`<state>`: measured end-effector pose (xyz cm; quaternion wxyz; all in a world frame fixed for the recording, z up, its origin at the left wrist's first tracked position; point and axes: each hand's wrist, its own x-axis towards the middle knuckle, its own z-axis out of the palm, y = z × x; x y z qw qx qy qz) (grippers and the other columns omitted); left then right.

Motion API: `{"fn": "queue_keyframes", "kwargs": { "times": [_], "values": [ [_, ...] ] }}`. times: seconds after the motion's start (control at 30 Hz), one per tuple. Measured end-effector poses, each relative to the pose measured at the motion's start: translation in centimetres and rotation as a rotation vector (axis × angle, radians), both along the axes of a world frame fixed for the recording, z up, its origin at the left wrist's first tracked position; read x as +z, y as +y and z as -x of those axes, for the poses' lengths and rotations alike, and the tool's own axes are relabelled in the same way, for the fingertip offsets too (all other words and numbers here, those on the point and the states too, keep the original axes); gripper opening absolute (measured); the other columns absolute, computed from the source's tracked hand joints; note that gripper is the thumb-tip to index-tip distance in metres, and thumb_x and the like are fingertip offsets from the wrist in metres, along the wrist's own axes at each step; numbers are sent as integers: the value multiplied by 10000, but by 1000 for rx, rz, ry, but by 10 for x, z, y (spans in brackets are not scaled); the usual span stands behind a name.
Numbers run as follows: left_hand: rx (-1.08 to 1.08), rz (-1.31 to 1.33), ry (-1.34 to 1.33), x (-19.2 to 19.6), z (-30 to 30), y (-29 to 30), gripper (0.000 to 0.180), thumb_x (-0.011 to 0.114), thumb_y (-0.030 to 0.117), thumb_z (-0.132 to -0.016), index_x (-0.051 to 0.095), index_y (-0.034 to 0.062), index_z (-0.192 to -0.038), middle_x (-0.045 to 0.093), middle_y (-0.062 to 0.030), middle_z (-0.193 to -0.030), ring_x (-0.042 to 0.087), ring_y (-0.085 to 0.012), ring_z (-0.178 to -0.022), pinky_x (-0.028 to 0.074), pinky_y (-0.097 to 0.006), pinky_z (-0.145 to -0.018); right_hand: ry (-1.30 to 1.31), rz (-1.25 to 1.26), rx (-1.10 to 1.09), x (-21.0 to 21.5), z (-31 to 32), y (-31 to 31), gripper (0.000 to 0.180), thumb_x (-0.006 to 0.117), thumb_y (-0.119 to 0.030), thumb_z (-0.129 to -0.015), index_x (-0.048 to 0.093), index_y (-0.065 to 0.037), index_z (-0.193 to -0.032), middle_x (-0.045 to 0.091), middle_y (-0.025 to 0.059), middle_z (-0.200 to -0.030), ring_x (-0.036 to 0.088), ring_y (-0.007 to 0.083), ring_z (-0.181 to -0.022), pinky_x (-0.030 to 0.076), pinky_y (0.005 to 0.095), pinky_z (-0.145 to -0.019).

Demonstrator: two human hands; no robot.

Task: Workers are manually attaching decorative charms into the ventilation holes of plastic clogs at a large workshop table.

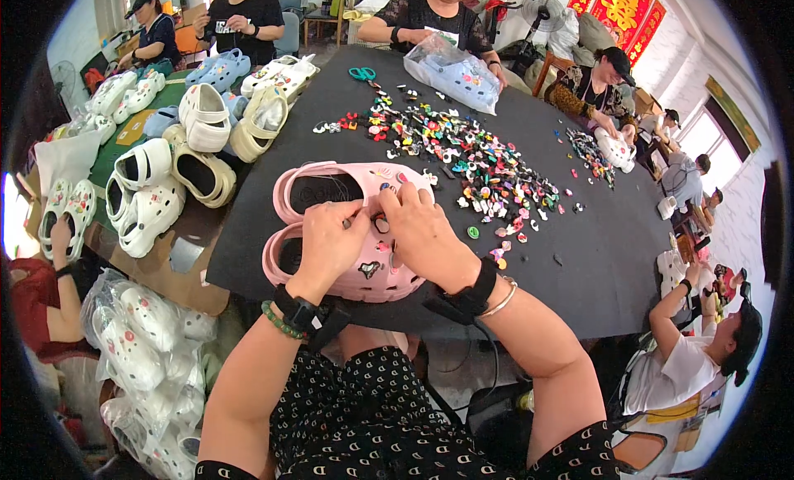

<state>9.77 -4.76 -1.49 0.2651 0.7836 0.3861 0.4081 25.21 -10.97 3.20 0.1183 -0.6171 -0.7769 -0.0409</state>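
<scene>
A pair of pink clogs [387, 291] lies side by side on the black table in front of me, toes pointing right. Several small shoe charms sit on their uppers, among them a dark triangular charm [370, 269] on the nearer clog. My left hand [331, 242] is closed on the upper's edge by the foot opening, thumb and fingers pressed together. Facing it, my right hand [423, 236] curls its fingers down onto the upper, closed at a round charm [380, 224] between the two hands. The fingertips partly hide what they pinch.
Loose colourful charms [471, 153] are heaped beyond the clogs, with teal scissors [361, 73] behind. White and beige clogs [153, 219] crowd the left side. Bagged white clogs [145, 339] stand at lower left. Across the table a person handles a bagged blue clog [456, 76]; other people sit around.
</scene>
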Motion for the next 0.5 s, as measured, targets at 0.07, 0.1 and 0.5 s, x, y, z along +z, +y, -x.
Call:
{"fn": "queue_keyframes", "kwargs": {
  "times": [0.07,0.1,0.5],
  "values": [
    [17,-62,-52,-4,-2,3,167,610,104,-855,710,-11,-924,666,-177,-724,640,-222,-605,469,-325,-586,5,-9,-7,-3,-2,0,600,829,-96,-633,512,-60,-1141,534,183,-1087,576,373,-1017,526,470,-803],
    [13,-65,-53,-5,-3,3,167,610,104,-855,710,-11,-924,666,-177,-724,640,-222,-605,469,-325,-586,2,-18,-16,-6,-4,1,611,833,-98,-628,512,-65,-1146,531,176,-1091,574,376,-1020,522,474,-808],
    [-31,86,141,10,17,1,410,467,339,-979,686,-7,-986,674,-247,-905,639,-426,-881,488,-465,-797,626,-268,3,-44,-59,-60,513,819,-114,-706,558,-51,-1142,467,199,-1332,460,386,-1246,393,446,-1045]
  ]
}}
